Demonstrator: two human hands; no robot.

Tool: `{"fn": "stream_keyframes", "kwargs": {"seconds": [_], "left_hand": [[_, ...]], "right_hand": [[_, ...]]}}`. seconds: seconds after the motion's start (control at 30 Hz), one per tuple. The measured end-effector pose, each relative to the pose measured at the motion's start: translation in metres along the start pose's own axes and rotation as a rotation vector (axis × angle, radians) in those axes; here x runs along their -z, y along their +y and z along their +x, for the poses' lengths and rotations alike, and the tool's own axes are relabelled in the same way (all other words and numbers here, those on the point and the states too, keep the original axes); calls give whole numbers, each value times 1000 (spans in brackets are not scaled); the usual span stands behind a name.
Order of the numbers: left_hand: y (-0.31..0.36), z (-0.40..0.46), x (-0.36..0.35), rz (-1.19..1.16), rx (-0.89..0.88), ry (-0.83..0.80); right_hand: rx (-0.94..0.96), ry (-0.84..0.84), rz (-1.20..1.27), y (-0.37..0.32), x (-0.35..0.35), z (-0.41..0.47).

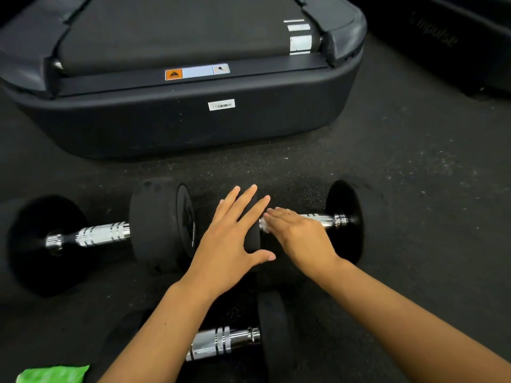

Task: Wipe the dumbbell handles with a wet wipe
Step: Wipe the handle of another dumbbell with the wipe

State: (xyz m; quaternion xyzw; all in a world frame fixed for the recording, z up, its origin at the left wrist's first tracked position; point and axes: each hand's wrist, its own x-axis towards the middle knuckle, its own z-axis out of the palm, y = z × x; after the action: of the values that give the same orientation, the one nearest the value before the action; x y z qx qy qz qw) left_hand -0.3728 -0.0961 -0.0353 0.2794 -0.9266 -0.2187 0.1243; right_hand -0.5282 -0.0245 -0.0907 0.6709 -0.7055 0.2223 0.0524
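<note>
While the left hand lies spread with straight fingers on the inner weight of the right dumbbell, the right hand presses flat on its chrome handle, a scrap of white wipe showing under the fingertips. Left of that dumbbell lies a second dumbbell, a third nearer the person, the treadmill beyond it, and a green packet far to its lower left on the floor.

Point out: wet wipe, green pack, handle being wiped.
wet wipe (265, 225): head view, white bit under right fingertips.
green pack (52, 374): head view, middle of its top.
handle being wiped (322, 218): head view, bare chrome.
</note>
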Motion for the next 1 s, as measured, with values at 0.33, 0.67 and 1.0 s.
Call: {"fn": "stream_keyframes", "kwargs": {"seconds": [0.33, 0.67, 1.0], "left_hand": [[1, -1, 1, 33, 2, -2], [1, -1, 0, 33, 8, -9], [1, -2, 1, 25, 13, -33]], "right_hand": [[54, -6, -57, -7, -4, -2], [231, 51, -97, 7, -2, -16], [-393, -367, 14, 19, 24, 39]]}}
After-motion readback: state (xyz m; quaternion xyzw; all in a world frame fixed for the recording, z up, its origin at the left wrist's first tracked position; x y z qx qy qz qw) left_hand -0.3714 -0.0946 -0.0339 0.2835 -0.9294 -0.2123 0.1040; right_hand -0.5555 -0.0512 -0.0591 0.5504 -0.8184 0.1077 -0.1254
